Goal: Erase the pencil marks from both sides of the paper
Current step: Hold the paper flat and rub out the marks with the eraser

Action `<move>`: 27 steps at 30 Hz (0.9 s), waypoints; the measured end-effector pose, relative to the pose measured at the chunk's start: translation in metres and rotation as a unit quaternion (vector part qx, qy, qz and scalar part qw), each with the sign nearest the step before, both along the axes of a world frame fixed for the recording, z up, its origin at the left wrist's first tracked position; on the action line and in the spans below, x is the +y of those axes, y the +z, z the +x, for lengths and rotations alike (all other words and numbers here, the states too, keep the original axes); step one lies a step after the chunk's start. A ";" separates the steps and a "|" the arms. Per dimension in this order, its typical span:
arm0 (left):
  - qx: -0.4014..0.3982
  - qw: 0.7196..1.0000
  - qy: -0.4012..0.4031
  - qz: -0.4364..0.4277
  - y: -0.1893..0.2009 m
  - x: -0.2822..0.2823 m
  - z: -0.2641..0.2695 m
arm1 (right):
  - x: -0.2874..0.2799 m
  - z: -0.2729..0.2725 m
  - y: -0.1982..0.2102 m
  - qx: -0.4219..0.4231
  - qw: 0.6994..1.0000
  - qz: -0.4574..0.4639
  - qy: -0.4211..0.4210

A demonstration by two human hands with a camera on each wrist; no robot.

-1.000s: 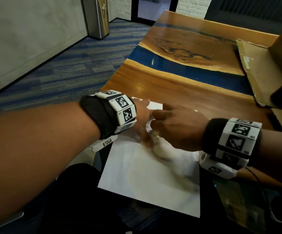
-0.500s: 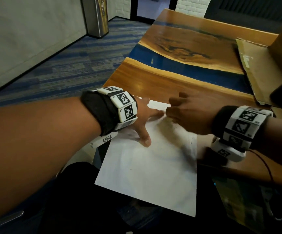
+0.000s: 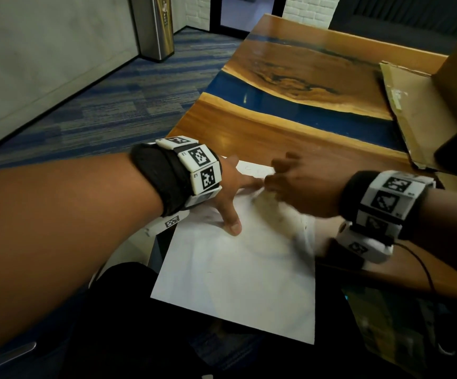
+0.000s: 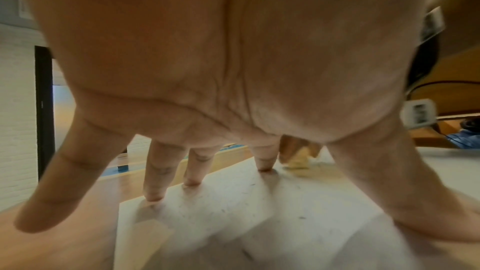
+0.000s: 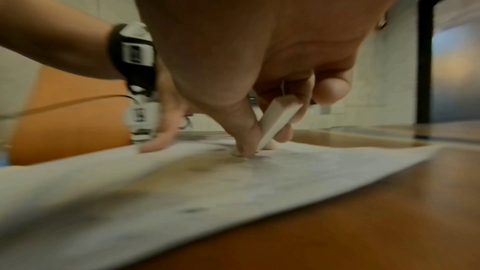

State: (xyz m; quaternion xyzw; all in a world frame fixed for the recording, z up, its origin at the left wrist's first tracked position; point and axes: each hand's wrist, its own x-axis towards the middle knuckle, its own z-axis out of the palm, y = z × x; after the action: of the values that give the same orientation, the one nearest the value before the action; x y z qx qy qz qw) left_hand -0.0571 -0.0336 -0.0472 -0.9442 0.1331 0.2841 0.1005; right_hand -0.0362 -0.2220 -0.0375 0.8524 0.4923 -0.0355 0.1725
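A white sheet of paper (image 3: 238,274) lies at the near edge of the wooden table (image 3: 290,138), its near part hanging over the edge. My left hand (image 3: 232,192) is spread flat on the sheet's far left part, fingertips (image 4: 192,182) and thumb pressing it down. My right hand (image 3: 295,184) pinches a white eraser (image 5: 278,122) between thumb and fingers, its lower end on the paper beside the left index finger. In the left wrist view the eraser (image 4: 298,161) shows just past my fingers. Faint pencil marks (image 3: 254,169) remain near the far edge.
Flattened cardboard (image 3: 418,110) and a brown box lie at the table's right. A blue resin strip (image 3: 290,105) crosses the tabletop. A steel bin (image 3: 157,26) stands on the carpet at far left. A black cable (image 3: 424,272) hangs from my right wrist.
My right hand with the eraser moved from the sheet's middle away toward the far edge, then back a little to the left fingertips. The left hand stays pressed on the paper.
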 end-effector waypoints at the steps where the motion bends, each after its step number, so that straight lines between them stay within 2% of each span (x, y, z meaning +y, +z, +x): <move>1: -0.001 1.000 0.002 0.000 0.000 0.000 -0.001 | -0.003 0.006 0.002 -0.020 0.999 -0.001 -0.026; 2: 0.000 1.000 0.003 -0.001 0.000 0.000 -0.001 | -0.004 0.006 0.004 -0.029 0.999 -0.002 -0.039; 4: 0.001 1.000 -0.004 -0.008 0.001 0.000 0.000 | 0.005 -0.009 0.001 -0.016 0.999 0.037 0.025; 6: 0.001 1.000 -0.009 -0.013 0.002 -0.001 0.000 | 0.012 -0.027 -0.004 0.039 0.996 0.028 0.079; 8: -0.004 1.000 -0.008 -0.006 0.001 -0.001 0.000 | 0.010 -0.016 -0.002 0.036 0.999 -0.008 0.025; 11: -0.008 1.000 -0.001 0.003 0.001 -0.001 -0.002 | 0.000 0.010 0.005 -0.025 0.997 -0.009 -0.068; 12: -0.007 1.000 0.000 0.003 0.001 -0.002 -0.002 | 0.000 0.007 0.004 -0.024 0.997 -0.004 -0.067; 16: 0.004 1.000 -0.006 -0.001 0.005 -0.005 -0.001 | 0.004 -0.022 -0.003 0.048 0.998 -0.005 0.050; 20: 0.005 1.000 -0.005 0.016 0.005 -0.008 -0.001 | -0.006 -0.001 0.003 -0.026 0.998 -0.010 -0.058; 22: 0.009 1.000 -0.008 0.013 0.006 -0.007 -0.001 | -0.002 -0.012 0.000 -0.017 0.999 0.030 -0.018; 24: 0.014 1.000 -0.011 0.004 0.007 -0.006 -0.001 | 0.005 -0.032 -0.005 0.036 0.998 0.031 0.041; 25: 0.013 1.000 -0.014 0.004 0.007 -0.006 0.000 | 0.006 -0.035 -0.005 0.047 0.998 0.019 0.044; 27: 0.010 1.000 -0.018 0.019 0.005 -0.007 0.000 | 0.003 -0.022 -0.002 0.023 1.000 -0.004 -0.004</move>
State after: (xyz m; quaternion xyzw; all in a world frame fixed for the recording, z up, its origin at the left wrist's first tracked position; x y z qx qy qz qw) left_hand -0.0573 -0.0402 -0.0419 -0.9367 0.1458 0.2942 0.1218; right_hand -0.0583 -0.2192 -0.0396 0.8525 0.4929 -0.0579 0.1639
